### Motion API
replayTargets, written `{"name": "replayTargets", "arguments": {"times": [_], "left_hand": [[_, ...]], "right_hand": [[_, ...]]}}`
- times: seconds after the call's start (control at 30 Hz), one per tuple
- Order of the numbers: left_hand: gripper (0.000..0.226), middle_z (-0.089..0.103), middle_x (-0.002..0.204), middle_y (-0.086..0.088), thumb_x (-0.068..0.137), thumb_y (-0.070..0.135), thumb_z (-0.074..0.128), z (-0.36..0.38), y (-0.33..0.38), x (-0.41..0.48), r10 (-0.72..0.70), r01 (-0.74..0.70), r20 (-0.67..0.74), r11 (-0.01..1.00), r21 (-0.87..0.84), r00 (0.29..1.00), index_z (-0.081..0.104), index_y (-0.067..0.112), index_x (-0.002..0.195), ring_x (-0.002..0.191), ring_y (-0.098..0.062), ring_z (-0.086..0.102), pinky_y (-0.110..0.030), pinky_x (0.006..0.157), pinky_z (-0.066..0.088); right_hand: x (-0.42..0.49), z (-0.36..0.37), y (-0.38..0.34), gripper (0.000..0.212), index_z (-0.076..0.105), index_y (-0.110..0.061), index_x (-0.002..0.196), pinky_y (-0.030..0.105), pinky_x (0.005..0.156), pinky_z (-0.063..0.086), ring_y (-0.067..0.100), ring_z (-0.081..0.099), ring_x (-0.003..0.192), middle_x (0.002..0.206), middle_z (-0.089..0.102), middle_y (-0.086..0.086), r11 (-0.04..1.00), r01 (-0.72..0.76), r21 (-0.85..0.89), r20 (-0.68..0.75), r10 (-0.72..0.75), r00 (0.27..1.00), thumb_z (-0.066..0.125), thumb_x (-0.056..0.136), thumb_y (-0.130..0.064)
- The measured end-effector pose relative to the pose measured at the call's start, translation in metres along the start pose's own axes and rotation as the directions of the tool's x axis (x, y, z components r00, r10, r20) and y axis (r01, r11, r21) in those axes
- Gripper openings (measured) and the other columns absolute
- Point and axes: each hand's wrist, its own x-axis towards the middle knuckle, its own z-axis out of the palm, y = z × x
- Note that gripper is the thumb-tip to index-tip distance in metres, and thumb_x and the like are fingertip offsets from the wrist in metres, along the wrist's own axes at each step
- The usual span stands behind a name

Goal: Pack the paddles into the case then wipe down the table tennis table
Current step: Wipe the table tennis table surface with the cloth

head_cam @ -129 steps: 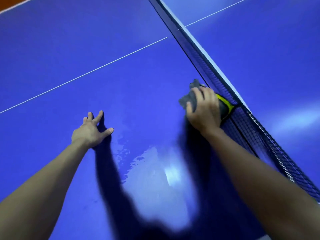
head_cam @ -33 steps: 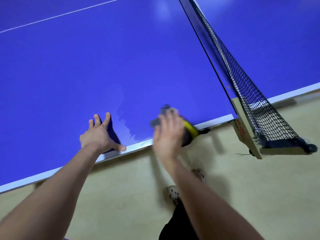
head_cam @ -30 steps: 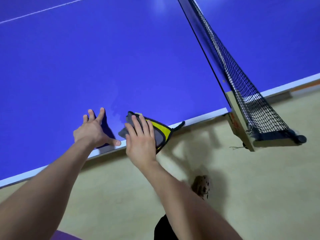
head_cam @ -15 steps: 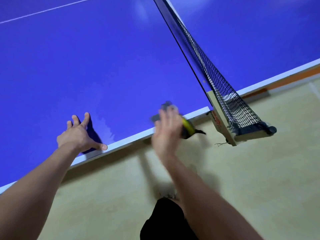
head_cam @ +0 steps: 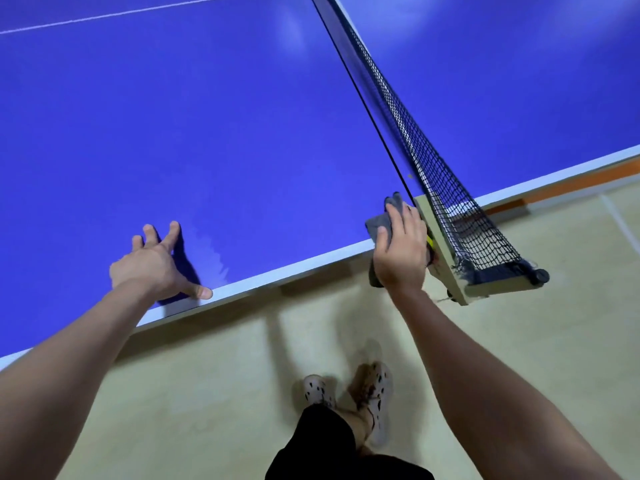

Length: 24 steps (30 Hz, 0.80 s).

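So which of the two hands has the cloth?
The right hand, on the grey cloth at the table edge by the net; the left hand rests bare on the table.

Blue table (head_cam: 242, 116), black mesh net (head_cam: 446, 188), grey-and-yellow cloth (head_cam: 379, 226).

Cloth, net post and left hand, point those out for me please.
cloth (head_cam: 374, 223): head view, exposed grey fold.
net post (head_cam: 446, 271): head view, beige clamp arm.
left hand (head_cam: 149, 268): head view, back of hand.

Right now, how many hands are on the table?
2. The left hand rests spread on the blue table near its edge; the right hand presses the grey cloth at the edge, beside the net post.
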Motion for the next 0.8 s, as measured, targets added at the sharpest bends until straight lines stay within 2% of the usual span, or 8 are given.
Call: {"name": "replayTargets", "arguments": {"times": [0.07, 0.1, 0.2, 0.27, 0.37, 0.43, 0.57, 0.8], "left_hand": [[0.173, 0.000, 0.174, 0.006, 0.032, 0.094, 0.085, 0.000, 0.000, -0.001, -0.004, 0.004, -0.015, 1.000, 0.004, 1.000, -0.017, 0.048, 0.164, 0.162, -0.022, 0.011, -0.043, 0.075, 0.048], [0.172, 0.000, 0.174, 0.006, 0.032, 0.095, 0.085, 0.001, -0.001, -0.001, -0.006, 0.006, -0.027, 1.000, 0.002, 1.000, -0.017, 0.049, 0.164, 0.162, -0.022, 0.011, -0.043, 0.074, 0.047], [0.171, -0.003, 0.175, 0.010, 0.029, 0.099, 0.080, 0.005, -0.005, -0.003, 0.006, -0.006, -0.041, 1.000, -0.017, 0.999, -0.017, 0.053, 0.163, 0.165, -0.018, 0.004, -0.042, 0.073, 0.047], [0.171, -0.005, 0.176, 0.012, 0.028, 0.101, 0.078, 0.006, -0.006, -0.003, 0.022, -0.023, -0.045, 0.999, -0.026, 0.999, -0.017, 0.054, 0.162, 0.165, -0.016, 0.002, -0.042, 0.074, 0.047], [0.171, -0.005, 0.175, 0.012, 0.028, 0.100, 0.078, 0.006, -0.007, -0.001, 0.021, -0.023, -0.049, 0.999, -0.025, 0.999, -0.017, 0.053, 0.162, 0.165, -0.016, 0.003, -0.041, 0.072, 0.047], [0.172, -0.002, 0.174, 0.010, 0.027, 0.100, 0.079, 0.006, -0.007, -0.001, 0.022, -0.023, -0.050, 1.000, -0.021, 0.999, -0.016, 0.053, 0.162, 0.163, -0.017, 0.006, -0.039, 0.068, 0.046], [0.172, -0.002, 0.174, 0.010, 0.027, 0.100, 0.079, 0.007, -0.007, 0.000, 0.021, -0.021, -0.048, 1.000, -0.008, 0.999, -0.016, 0.052, 0.162, 0.163, -0.017, 0.006, -0.039, 0.069, 0.048], [0.172, 0.000, 0.173, 0.009, 0.028, 0.100, 0.079, 0.006, -0.006, -0.001, 0.021, -0.021, -0.046, 1.000, -0.004, 0.999, -0.017, 0.050, 0.163, 0.161, -0.017, 0.008, -0.037, 0.065, 0.046]], "right_hand": [[-0.016, 0.024, -0.042, 0.051, 0.052, -0.015, 0.160, 0.057, 0.133, 0.021, 0.034, 0.028, 0.163, 0.172, 0.041, 0.013, 0.994, -0.109, -0.011, -0.090, 0.108, 0.990, 0.047, 0.110, -0.028], [-0.030, 0.036, -0.066, 0.051, 0.052, -0.014, 0.160, 0.057, 0.134, 0.020, 0.036, 0.029, 0.163, 0.171, 0.042, 0.015, 0.998, -0.063, -0.021, -0.087, 0.061, 0.994, 0.048, 0.111, -0.027], [-0.075, 0.049, -0.101, 0.054, 0.046, -0.017, 0.165, 0.053, 0.133, 0.023, 0.036, 0.029, 0.164, 0.173, 0.038, 0.015, 0.953, 0.295, -0.070, 0.103, -0.288, 0.952, 0.044, 0.113, -0.030], [-0.061, 0.040, -0.077, 0.056, 0.041, -0.017, 0.167, 0.052, 0.133, 0.025, 0.034, 0.030, 0.163, 0.174, 0.037, 0.014, 0.926, 0.364, -0.105, 0.127, -0.350, 0.928, 0.040, 0.113, -0.033], [-0.008, 0.022, -0.029, 0.058, 0.033, -0.015, 0.170, 0.052, 0.135, 0.019, 0.036, 0.026, 0.165, 0.175, 0.033, 0.017, 0.979, 0.101, -0.178, 0.043, -0.095, 0.995, 0.038, 0.116, -0.033], [0.032, 0.023, -0.021, 0.059, 0.027, -0.011, 0.172, 0.052, 0.136, 0.014, 0.038, 0.019, 0.166, 0.176, 0.027, 0.022, 0.976, 0.010, -0.216, 0.033, -0.003, 0.999, 0.037, 0.117, -0.031], [0.069, 0.037, -0.046, 0.062, 0.021, -0.005, 0.172, 0.052, 0.137, 0.008, 0.043, 0.011, 0.167, 0.176, 0.020, 0.029, 0.975, -0.032, -0.220, 0.063, 0.047, 0.997, 0.034, 0.117, -0.031], [-0.010, 0.015, -0.003, 0.065, 0.025, 0.001, 0.169, 0.055, 0.136, 0.017, 0.047, 0.025, 0.162, 0.169, 0.032, 0.035, 0.948, -0.025, -0.318, -0.004, 0.025, 1.000, 0.036, 0.115, -0.033]]}}
